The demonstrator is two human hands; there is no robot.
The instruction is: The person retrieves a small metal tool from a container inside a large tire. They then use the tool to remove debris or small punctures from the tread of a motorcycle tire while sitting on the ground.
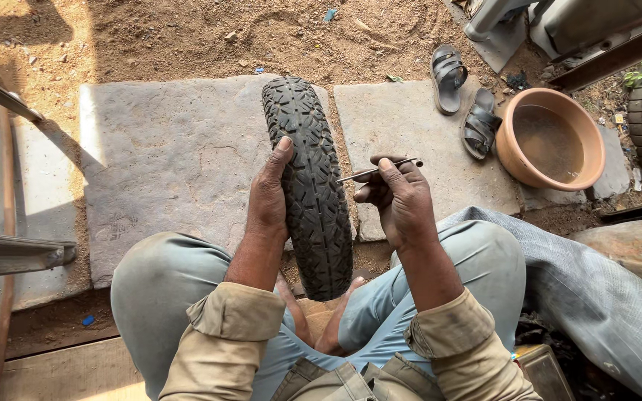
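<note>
Beside the sandals (464, 100), a clay basin (550, 138) holds water.

Sandy ground (187, 33), strewn with pebbles and small scraps. Two flat grey stone slabs (172, 160) side by side, a sand-filled gap between them. Pair of dark sandals (462, 100) partly on the right slab's far corner, partly on the sand. Terracotta basin (550, 139) just beside the sandals, at the slab's right edge. Knobby black tyre (310, 189) upright over the gap, lower end down between the bare feet (317, 319).
</note>
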